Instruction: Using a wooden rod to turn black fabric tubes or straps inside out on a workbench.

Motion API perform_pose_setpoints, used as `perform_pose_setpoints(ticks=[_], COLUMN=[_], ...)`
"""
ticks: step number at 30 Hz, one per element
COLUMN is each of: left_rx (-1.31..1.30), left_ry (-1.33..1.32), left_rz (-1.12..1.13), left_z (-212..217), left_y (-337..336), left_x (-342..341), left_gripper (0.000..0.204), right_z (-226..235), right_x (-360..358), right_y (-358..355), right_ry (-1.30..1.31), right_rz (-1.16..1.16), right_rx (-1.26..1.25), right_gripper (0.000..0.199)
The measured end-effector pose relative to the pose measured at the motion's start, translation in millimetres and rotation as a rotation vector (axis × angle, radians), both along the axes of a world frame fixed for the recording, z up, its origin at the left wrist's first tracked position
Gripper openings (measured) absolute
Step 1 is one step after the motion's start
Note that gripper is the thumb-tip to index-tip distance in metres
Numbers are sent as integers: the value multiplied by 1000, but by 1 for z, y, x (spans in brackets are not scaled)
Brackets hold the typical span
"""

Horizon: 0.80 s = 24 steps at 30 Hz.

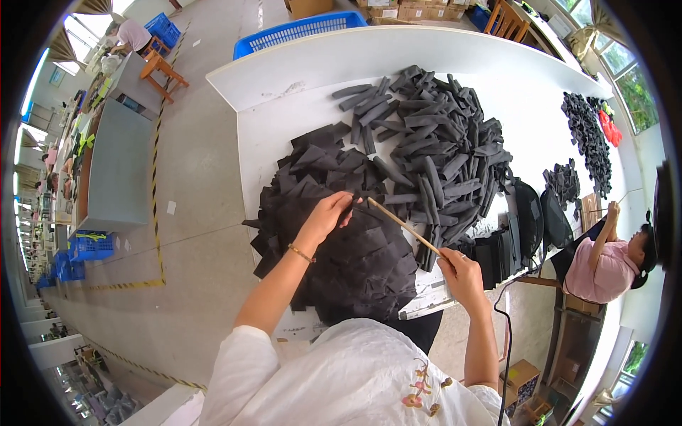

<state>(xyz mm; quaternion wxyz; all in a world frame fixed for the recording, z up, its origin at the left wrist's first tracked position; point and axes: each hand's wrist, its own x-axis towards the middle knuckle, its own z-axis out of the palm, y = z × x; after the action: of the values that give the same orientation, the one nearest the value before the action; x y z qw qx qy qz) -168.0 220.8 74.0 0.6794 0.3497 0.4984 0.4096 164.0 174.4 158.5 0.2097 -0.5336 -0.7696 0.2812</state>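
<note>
My right hand is closed round the lower end of a thin wooden stick, which slants up and left. At the stick's far tip, my left hand pinches a small piece of black fabric; its fingers partly hide how the fabric meets the stick. Under both hands spreads a large heap of flat black fabric pieces on the white table. Just beyond and to the right lies a pile of narrow black fabric tubes.
A low white partition borders the table's far side, with a blue crate behind it. Black bags stand at the right. Further right, a person in pink works beside smaller black piles. A cable hangs nearby.
</note>
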Motion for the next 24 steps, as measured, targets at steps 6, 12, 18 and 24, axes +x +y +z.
perform_pose_setpoints(ticks=[6,12,18,24], left_rx=[208,100,89,127], left_ry=[285,17,-19,106], left_rz=[7,5,-30,-112], left_z=[5,8,10,18], left_y=[0,3,6,7], left_x=[-6,-12,-14,-15], left_gripper=[17,14,14,13], right_z=[7,13,11,10], right_x=[-1,1,4,5], right_y=[0,-2,-3,-1], right_ry=[51,61,60,4], right_rz=[-21,-4,37,60], right_rx=[-59,-121,-110,-132], right_gripper=[19,20,21,20])
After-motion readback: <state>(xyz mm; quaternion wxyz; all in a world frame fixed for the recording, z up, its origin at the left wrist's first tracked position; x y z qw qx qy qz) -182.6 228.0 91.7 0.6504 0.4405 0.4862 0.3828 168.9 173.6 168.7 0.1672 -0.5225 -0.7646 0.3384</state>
